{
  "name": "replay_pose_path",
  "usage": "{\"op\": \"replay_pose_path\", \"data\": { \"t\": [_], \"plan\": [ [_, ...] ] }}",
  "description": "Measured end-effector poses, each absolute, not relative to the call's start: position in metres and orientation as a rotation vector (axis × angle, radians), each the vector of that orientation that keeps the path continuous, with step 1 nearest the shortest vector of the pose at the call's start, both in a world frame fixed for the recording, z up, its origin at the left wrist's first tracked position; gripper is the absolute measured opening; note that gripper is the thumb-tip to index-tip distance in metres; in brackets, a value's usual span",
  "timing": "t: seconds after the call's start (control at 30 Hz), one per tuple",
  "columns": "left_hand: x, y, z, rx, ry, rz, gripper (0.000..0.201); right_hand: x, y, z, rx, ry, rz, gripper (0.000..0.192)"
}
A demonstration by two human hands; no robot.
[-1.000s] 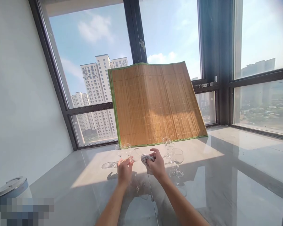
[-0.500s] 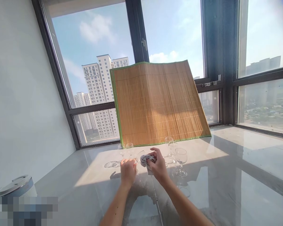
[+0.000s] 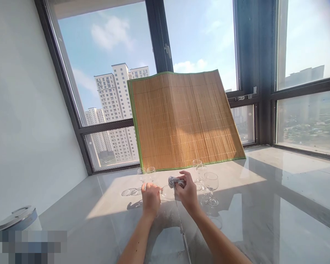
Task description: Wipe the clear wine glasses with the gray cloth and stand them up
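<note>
My left hand (image 3: pixel 150 198) grips a clear wine glass (image 3: pixel 167 192) by its stem, the bowl lying sideways toward my right hand. My right hand (image 3: pixel 187 192) is closed on a crumpled grey cloth (image 3: pixel 174 181) pressed against the bowl's rim. Both hands hover just above the glossy grey floor (image 3: pixel 264 212), near its sunlit patch.
Three upright wine glasses (image 3: pixel 210 187) stand to the right of my hands, two more (image 3: pixel 146 174) to the left. A bamboo mat (image 3: pixel 184 119) leans against the window behind them. A lidded round container (image 3: pixel 15 219) sits at the lower left by the white wall.
The glass has tipped lower and more level between my hands. My right hand with the cloth has shifted slightly right and up along the bowl.
</note>
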State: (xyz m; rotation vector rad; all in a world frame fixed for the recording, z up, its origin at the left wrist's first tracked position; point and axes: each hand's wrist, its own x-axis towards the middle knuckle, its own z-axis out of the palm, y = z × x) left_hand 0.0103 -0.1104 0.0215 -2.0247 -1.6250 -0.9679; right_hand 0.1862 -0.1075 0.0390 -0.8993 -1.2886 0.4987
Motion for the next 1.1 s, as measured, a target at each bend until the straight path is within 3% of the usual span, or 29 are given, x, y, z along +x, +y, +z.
{"op": "replay_pose_path", "data": {
  "t": [0.53,0.7,0.93,1.1],
  "plan": [
    [0.012,-0.093,0.002,-2.186,-1.733,-1.224,0.020,0.195,-0.091,0.029,-1.109,-1.054,0.666,0.037],
    [0.016,-0.090,0.000,-2.099,-1.925,-1.300,0.032,0.191,-0.096,0.031,-1.076,-1.053,0.769,0.042],
    [0.017,-0.099,0.012,-2.036,-2.014,-1.022,0.024,0.175,-0.104,0.031,-0.817,-1.243,0.959,0.042],
    [0.015,-0.106,0.018,-2.081,-1.850,-0.799,0.023,0.175,-0.108,0.036,-0.768,-1.298,0.781,0.038]
  ]
}}
